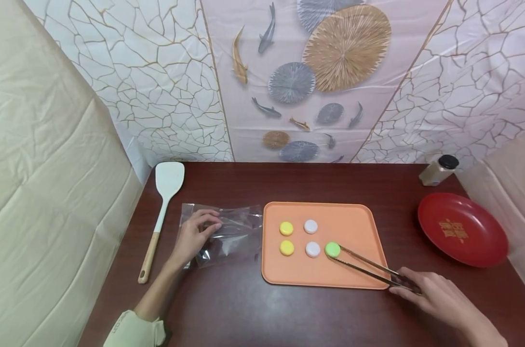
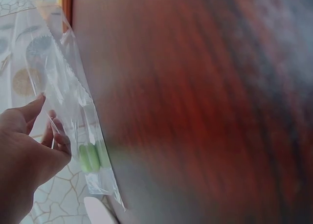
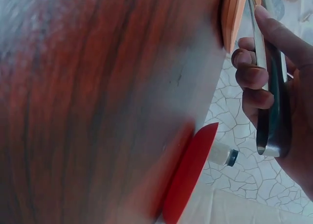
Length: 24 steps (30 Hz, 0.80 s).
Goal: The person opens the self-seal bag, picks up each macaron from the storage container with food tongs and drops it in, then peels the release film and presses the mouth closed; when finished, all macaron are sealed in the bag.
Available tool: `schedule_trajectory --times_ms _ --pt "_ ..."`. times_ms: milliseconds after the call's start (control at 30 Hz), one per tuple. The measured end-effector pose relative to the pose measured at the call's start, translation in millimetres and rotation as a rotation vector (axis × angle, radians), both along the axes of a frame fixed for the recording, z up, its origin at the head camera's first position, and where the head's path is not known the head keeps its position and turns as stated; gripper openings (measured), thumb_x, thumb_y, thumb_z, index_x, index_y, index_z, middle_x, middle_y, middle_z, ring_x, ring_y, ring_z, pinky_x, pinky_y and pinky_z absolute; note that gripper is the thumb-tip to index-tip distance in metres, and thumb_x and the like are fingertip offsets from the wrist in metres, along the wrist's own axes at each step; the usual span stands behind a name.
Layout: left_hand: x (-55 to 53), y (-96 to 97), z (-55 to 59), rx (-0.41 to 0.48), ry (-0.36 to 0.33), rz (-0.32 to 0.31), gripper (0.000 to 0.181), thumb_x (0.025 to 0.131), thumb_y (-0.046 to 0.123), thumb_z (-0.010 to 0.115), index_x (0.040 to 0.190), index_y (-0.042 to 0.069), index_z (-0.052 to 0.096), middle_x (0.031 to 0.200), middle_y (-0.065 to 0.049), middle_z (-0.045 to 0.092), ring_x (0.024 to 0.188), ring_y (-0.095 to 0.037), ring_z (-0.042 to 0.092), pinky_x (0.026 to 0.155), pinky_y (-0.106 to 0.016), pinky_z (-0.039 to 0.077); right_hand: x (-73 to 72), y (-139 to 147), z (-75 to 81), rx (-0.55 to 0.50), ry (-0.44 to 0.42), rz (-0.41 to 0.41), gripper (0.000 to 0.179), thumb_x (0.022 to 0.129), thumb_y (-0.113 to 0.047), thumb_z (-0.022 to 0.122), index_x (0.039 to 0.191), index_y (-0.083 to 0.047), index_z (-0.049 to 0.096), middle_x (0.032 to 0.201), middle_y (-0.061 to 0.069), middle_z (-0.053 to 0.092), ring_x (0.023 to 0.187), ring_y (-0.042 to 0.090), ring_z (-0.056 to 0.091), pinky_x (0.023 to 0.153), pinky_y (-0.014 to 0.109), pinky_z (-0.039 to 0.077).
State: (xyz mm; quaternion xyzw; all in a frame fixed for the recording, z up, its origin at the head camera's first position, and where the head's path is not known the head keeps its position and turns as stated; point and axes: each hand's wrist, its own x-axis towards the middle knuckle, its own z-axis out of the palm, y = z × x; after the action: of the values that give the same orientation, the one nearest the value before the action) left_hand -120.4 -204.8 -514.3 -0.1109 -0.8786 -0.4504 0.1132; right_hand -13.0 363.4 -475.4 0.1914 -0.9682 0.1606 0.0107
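My left hand (image 1: 194,237) holds the clear plastic bag (image 1: 234,241) by its film, thumb and fingers at the bag's upper side. Inside the bag, a green macaron (image 2: 89,158) shows in the left wrist view. With curled fingers my right hand (image 1: 436,294) grips metal tongs (image 1: 366,267) near their closed end. The tongs' tips stand either side of another green macaron (image 1: 332,249) on the orange tray (image 1: 353,217). Left of it lie two pale lilac macarons (image 1: 313,249) and two yellow macarons (image 1: 287,248).
A white spatula (image 1: 169,179) with a wooden handle lies at the left. On the right are a red plate (image 1: 470,226) with gold lettering and a black-capped jar (image 1: 437,172). Patterned sheets (image 1: 171,86) hang behind the dark wooden table (image 1: 253,318).
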Motion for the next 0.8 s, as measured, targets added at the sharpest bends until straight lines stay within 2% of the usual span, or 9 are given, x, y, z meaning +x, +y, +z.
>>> schedule_trajectory --times_ms 167,367,533,700,800 --pt "0.5 1.1 2.3 0.008 0.014 0.0 0.006 0.096 0.014 0.085 0.099 0.009 0.084 0.122 -0.008 0.077 0.07 -0.007 0.051 0.062 -0.022 0.04 -0.6 1.8 -2.8 0.005 0.037 0.009 0.041 0.081 -0.029 0.096 0.087 -0.035 0.056 0.067 -0.028 0.033 0.064 -0.007 0.035 0.057 0.025 0.033" --pt "1.0 2.7 9.3 -0.023 -0.072 0.026 0.004 0.097 0.007 0.084 0.1 0.008 0.084 0.126 -0.011 0.077 0.071 -0.01 0.052 0.063 -0.02 0.042 -3.7 2.6 -0.5 0.005 0.092 0.035 0.04 0.078 -0.026 0.098 0.089 -0.033 0.06 0.067 -0.029 0.034 0.063 -0.008 0.035 0.056 0.025 0.034" --pt "1.0 2.8 10.8 -0.004 -0.108 0.031 0.004 0.096 0.007 0.084 0.101 0.008 0.084 0.126 -0.01 0.077 0.074 -0.011 0.055 0.066 -0.018 0.042 -10.3 -5.0 7.9 -0.041 0.083 0.054 0.041 0.08 -0.024 0.097 0.088 -0.035 0.058 0.067 -0.03 0.035 0.063 -0.009 0.036 0.057 0.023 0.033" --pt "2.0 2.1 9.9 0.011 -0.101 0.019 0.006 0.096 0.007 0.085 0.101 0.005 0.084 0.126 -0.012 0.076 0.075 -0.013 0.057 0.067 -0.018 0.044 -20.5 -17.9 15.5 -0.082 0.081 0.115 0.041 0.082 -0.023 0.096 0.089 -0.038 0.058 0.067 -0.031 0.036 0.063 -0.01 0.037 0.058 0.017 0.032" --pt "3.2 2.1 10.2 0.015 -0.095 0.012 0.006 0.096 0.007 0.084 0.101 0.004 0.084 0.126 -0.013 0.076 0.074 -0.014 0.056 0.066 -0.019 0.044 -26.9 -27.4 19.4 -0.104 0.046 0.134 0.038 0.085 -0.024 0.095 0.089 -0.037 0.06 0.067 -0.031 0.039 0.063 -0.01 0.039 0.058 0.018 0.035"
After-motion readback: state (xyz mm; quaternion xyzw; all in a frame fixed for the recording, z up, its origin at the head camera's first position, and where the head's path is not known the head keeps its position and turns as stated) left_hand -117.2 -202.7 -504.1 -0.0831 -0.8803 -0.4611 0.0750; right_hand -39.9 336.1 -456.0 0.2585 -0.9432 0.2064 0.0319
